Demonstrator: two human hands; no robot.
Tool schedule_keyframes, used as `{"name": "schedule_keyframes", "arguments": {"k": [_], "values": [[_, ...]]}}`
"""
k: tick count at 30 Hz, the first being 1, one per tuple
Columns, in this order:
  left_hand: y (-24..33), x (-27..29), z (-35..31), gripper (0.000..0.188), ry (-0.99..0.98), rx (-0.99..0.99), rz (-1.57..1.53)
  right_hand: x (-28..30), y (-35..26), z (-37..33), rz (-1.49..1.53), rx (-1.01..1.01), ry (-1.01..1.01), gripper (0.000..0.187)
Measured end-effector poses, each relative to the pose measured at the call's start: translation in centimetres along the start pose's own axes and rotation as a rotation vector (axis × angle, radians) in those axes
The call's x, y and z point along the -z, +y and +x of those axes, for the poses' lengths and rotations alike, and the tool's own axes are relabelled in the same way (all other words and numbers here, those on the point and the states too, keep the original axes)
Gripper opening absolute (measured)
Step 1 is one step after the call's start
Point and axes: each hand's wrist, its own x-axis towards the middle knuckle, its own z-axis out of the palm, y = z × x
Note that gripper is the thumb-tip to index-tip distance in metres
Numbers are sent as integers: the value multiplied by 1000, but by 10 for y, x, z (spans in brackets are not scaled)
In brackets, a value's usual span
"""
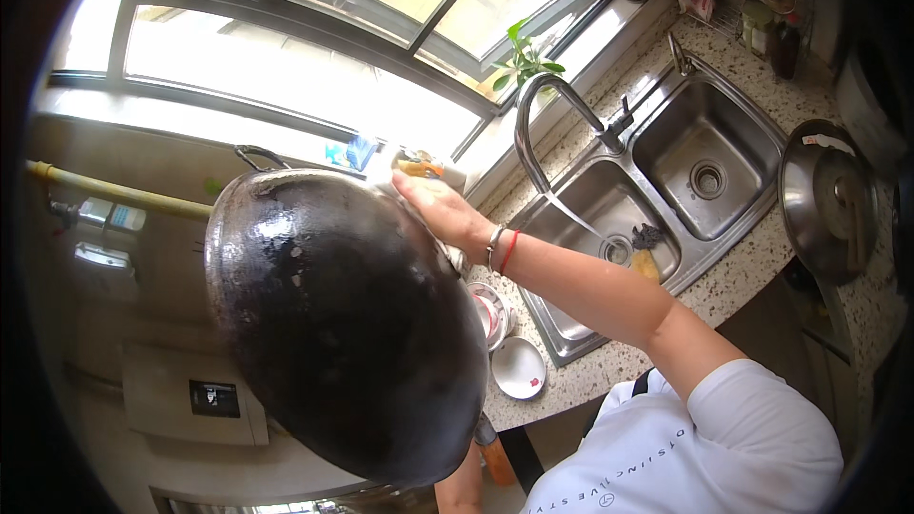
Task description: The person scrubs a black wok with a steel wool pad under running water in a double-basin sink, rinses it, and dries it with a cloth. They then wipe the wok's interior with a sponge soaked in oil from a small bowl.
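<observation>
A large wok [333,324], its blackened underside facing me, is tipped up high in front of me and fills the left middle of the head view. A small loop handle [257,158] sticks out at its upper left, and a wooden handle [494,454] shows at its lower right. My right hand [440,211] is at the wok's upper right rim, closed against it; the fingertips are partly hidden. Below the wok, my left forearm [461,487] rises behind it, close to the wooden handle. The left hand itself is covered by the wok.
Water runs from the curved faucet [541,86] into the double sink [562,343]; a dark scrubber [647,235] and a yellow sponge [645,265] lie inside. A white bowl [519,367] is on the speckled counter [581,376]. At right leans a metal lid [826,205]. A yellow pipe [124,190] crosses the left wall.
</observation>
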Motion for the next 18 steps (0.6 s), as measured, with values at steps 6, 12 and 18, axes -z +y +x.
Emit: {"name": "schedule_keyframes", "arguments": {"k": [6, 12, 18], "values": [[3, 1, 7, 39, -51, -26, 72, 5, 110, -80, 597, -537, 90, 42], [31, 1, -6, 41, -205, -62, 448, 70, 117, -173, 375, -633, 121, 42], [39, 8, -25, 40, -255, 63, 503, 98, -19, -130, -5, -168, 75, 42]]}}
